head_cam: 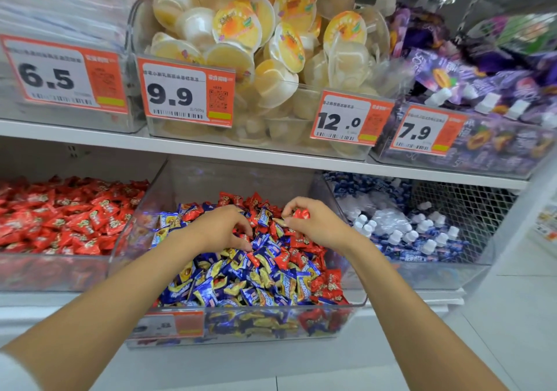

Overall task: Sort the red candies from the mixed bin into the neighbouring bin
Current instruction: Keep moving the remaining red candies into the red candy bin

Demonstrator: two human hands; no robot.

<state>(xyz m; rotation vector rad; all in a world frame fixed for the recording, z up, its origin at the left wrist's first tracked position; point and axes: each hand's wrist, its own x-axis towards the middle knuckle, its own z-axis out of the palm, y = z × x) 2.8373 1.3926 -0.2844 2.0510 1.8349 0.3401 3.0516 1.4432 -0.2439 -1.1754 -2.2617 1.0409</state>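
Right hand [313, 224] grip pinches red candy [301, 214].

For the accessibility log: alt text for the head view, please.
Two bare hands work in a clear bin of mixed red and blue candies: the right hand pinches a red candy, the left hand digs in. An all-red bin sits left.

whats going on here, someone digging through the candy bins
A person is sorting candy on a shop shelf. Both hands are in the mixed bin of red and blue wrapped candies. The right hand pinches a red candy lifted just above the pile, while the left hand has its fingers down in the pile, picking at the candies. The bin of red candies sits right beside it on the person's left. Plenty of red ones remain in the mixed bin.
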